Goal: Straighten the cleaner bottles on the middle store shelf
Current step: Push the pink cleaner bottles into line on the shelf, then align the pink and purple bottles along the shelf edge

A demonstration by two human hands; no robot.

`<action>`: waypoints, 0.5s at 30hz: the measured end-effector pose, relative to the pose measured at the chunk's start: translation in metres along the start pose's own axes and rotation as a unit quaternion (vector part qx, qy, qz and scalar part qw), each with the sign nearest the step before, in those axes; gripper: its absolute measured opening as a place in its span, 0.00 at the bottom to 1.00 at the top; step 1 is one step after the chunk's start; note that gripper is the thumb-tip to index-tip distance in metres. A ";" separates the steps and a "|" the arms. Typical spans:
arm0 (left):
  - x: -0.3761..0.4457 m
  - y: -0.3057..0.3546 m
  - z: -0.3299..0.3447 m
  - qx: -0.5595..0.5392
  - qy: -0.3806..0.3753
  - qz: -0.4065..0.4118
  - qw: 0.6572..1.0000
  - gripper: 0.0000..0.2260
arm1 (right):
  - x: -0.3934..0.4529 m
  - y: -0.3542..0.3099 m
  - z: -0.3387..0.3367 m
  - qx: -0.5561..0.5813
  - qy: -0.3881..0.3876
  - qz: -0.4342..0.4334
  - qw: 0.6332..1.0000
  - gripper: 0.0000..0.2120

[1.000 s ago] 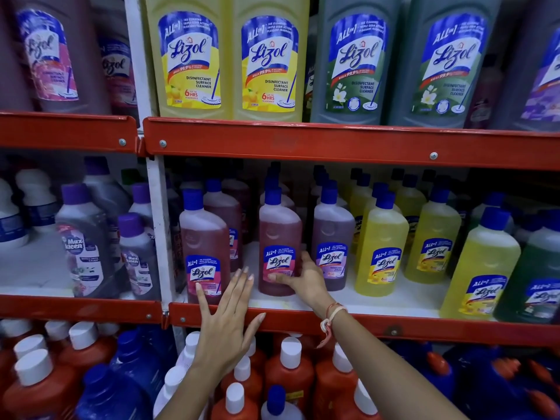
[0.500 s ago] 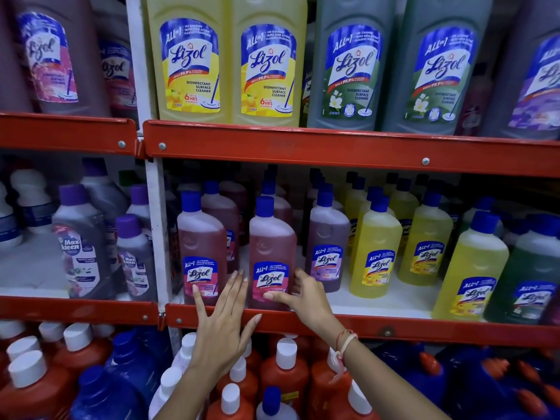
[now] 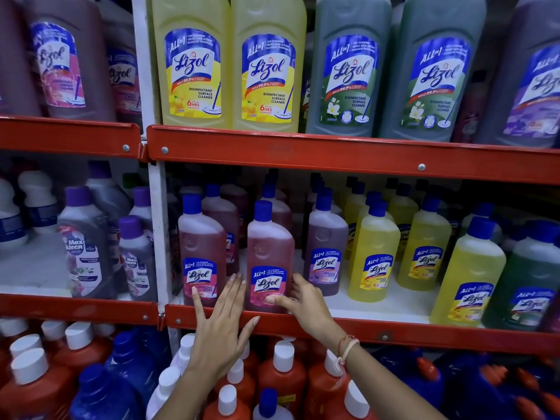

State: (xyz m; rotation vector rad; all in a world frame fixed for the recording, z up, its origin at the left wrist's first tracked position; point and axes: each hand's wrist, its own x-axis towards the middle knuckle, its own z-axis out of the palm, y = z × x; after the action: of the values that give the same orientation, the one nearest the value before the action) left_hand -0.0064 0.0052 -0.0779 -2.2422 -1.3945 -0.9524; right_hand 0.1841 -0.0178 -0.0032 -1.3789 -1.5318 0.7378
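Observation:
On the middle shelf (image 3: 378,336) a pink Lizol cleaner bottle (image 3: 268,247) with a blue cap stands upright at the front edge, label facing me. My right hand (image 3: 298,300) grips its lower right side, thumb across the label's base. My left hand (image 3: 219,325) is flat with fingers spread, in front of the shelf lip, fingertips reaching between that bottle and a second pink bottle (image 3: 200,247) to its left. A purple bottle (image 3: 325,247) and yellow bottles (image 3: 374,253) stand further back to the right.
Large Lizol bottles (image 3: 266,65) fill the upper shelf. A white upright post (image 3: 159,237) separates a left bay holding grey Max Kleen bottles (image 3: 85,244). Red and blue bottles with white caps (image 3: 281,374) crowd the lower shelf under my arms. A green bottle (image 3: 527,286) stands far right.
My right hand has pulled the middle pink bottle forward to the shelf's front edge, level with the left pink bottle. My left hand stayed spread at the shelf lip.

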 end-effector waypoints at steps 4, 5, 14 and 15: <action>0.000 0.000 0.001 0.007 -0.011 -0.004 1.000 0.32 | -0.009 -0.008 -0.005 -0.044 0.025 -0.023 0.998 0.28; 0.000 -0.001 0.001 0.008 -0.012 -0.005 1.000 0.32 | -0.012 -0.010 -0.008 -0.049 0.055 -0.033 0.997 0.28; -0.001 0.001 0.002 0.003 -0.017 -0.019 1.000 0.32 | 0.003 0.013 -0.052 -0.109 0.274 -0.025 0.955 0.34; -0.001 0.001 0.002 0.003 -0.018 -0.020 1.000 0.32 | 0.009 0.015 -0.055 -0.101 0.255 -0.014 0.962 0.37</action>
State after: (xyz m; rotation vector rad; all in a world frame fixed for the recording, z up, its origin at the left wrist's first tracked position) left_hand -0.0051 0.0053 -0.0794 -2.2460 -1.4603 -0.9240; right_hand 0.2410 -0.0138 0.0074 -1.5458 -1.2294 0.1809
